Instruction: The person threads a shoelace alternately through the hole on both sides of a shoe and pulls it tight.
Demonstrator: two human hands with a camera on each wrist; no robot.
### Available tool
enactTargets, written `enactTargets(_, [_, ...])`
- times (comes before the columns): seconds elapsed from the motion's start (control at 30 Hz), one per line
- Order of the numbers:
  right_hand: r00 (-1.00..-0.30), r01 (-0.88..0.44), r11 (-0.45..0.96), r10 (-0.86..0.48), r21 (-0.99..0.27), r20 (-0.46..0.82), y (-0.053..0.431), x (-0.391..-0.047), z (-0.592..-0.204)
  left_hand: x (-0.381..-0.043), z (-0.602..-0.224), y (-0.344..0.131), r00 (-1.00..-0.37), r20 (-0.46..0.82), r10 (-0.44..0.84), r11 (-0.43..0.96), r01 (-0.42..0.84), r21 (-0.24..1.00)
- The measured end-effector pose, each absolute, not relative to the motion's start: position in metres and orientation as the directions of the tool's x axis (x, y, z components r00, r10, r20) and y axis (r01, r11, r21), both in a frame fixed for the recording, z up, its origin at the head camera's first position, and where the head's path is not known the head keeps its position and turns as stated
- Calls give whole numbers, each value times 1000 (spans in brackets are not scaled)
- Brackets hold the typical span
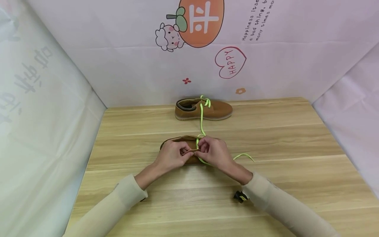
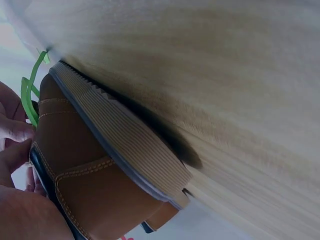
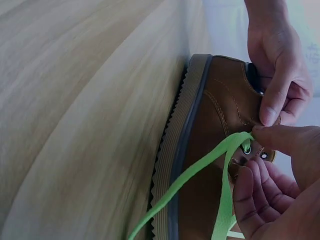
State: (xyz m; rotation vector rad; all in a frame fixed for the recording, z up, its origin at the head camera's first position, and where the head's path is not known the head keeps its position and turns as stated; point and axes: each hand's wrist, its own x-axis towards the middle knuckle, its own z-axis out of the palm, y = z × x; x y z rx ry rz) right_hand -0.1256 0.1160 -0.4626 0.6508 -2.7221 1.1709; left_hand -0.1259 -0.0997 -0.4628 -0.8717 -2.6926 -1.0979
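A brown leather shoe (image 1: 192, 160) with a bright green shoelace (image 3: 187, 175) lies under both hands, its toe hidden by the right hand in the head view. My left hand (image 1: 171, 153) pinches the near edge of its opening between thumb and fingers. Right beside it, my right hand (image 1: 216, 151) has thumb and curled fingers at the eyelet flap (image 3: 255, 150) of the same shoe. The lace passes through an eyelet there, right at the right thumb's tip; whether that thumb also grips the lace, I cannot tell. The two thumbs nearly meet.
A matching brown shoe (image 1: 217, 110) with green laces stands behind, near the back wall. One loose lace end (image 1: 244, 154) lies on the wooden table (image 1: 296, 148) to the right. A small black and yellow object (image 1: 240, 197) shows by the right cuff. Printed white sheets surround the table.
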Motion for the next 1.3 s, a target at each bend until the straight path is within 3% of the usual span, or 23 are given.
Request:
enactTargets(0.27, [-836, -546, 590, -432, -595, 340, 119, -127, -462, -125, -465, -103, -761, 389, 519, 546, 646, 534])
enactTargets(0.63, [-759, -646, 581, -557, -496, 337, 122, -128, -460, -121, -459, -101, -673, 449, 588, 579, 738, 348])
enactTargets(1.03, [-768, -597, 475, -571, -646, 289, 123, -131, -464, -118, -463, -100, -606, 492, 625, 557, 788, 261])
enactTargets(1.3, [-831, -415, 449, -542, -791, 129, 126, -136, -458, -118, -465, -100, -593, 508, 624, 542, 797, 265])
